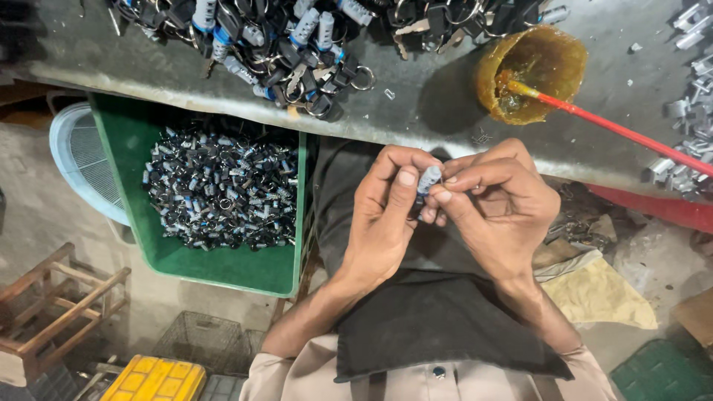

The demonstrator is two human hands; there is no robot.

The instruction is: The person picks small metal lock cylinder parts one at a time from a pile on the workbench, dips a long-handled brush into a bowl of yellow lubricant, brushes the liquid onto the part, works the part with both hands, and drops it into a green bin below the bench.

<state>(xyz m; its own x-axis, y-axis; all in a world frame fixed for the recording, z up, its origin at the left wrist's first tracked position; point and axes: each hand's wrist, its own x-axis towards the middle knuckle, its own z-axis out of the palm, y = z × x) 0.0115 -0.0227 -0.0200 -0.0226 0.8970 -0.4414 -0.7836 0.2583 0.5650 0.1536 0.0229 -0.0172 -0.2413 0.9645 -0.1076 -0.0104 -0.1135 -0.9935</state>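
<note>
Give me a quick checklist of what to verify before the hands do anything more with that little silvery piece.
1. Small silvery cylinder pinched between fingers of both hands: ok.
2. Left hand and right hand meet over the lap, clear of the bench edge: ok.
3. Green bin of small dark parts sits beside the left hand, below the bench: ok.
4. Red-handled brush rests in the amber cup on the bench, beyond the right hand: ok.
5. Whether the cylinder is joined to the part under it: cannot tell, fingers hide it.
</note>
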